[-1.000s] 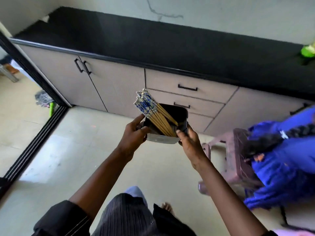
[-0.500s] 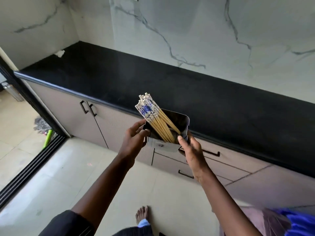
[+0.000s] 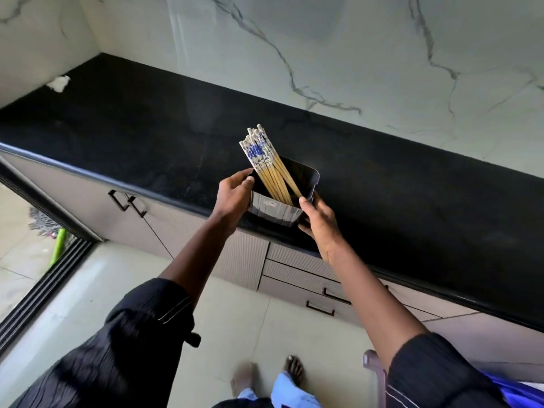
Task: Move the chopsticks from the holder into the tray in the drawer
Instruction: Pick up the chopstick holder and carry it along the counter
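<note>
A dark rectangular holder (image 3: 275,210) with a ribbed front is held over the front edge of the black countertop (image 3: 147,142). Several wooden chopsticks (image 3: 266,160) with blue-and-white patterned tops lean to the left inside it. My left hand (image 3: 232,195) grips the holder's left side and my right hand (image 3: 319,222) grips its right side. Below the counter sit closed drawers (image 3: 297,275) with dark handles. No tray is in view.
Cabinet doors (image 3: 164,228) with dark handles stand to the left of the drawers. A marble wall rises behind the counter. A sliding door track (image 3: 44,290) runs along the floor at left. A dark stool edge (image 3: 374,366) and blue cloth (image 3: 515,390) sit at lower right.
Both hands have carried the holder up and forward, from in front of the drawers to over the countertop's front edge. The camera view has tilted up toward the wall.
</note>
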